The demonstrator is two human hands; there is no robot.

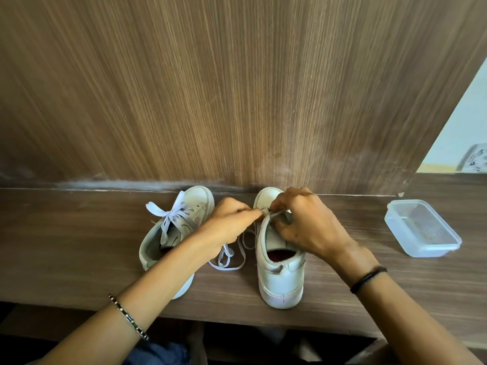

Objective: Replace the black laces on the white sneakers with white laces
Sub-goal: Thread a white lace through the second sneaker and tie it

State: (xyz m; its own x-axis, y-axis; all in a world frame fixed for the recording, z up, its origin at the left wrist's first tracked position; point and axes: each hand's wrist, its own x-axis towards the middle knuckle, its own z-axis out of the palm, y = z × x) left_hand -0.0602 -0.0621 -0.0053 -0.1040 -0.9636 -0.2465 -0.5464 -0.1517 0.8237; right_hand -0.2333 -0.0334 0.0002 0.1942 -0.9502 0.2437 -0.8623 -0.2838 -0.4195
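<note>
**Both hands pinching a white lace at the right sneaker**

Wears a beaded bangle on the left wrist and a black band on the right, nearest the camera. Reaches across the wooden counter to two white sneakers standing side by side, heels toward the near edge, toes at the back. Pinches the loose white lace with the left hand, thumb and forefinger closed on it just above the front eyelets of the right sneaker. Curls the right hand over the same sneaker's tongue, fingertips nipping the lace right beside the left hand's grip. Lets the rest of that lace trail in loops on the counter between the two sneakers. Covers part of the left sneaker with the left forearm; angled there, already strung in white and tied in a bow. Further right, well apart: a clear plastic container on the counter. Behind everything: a wood-grain panel.
</note>
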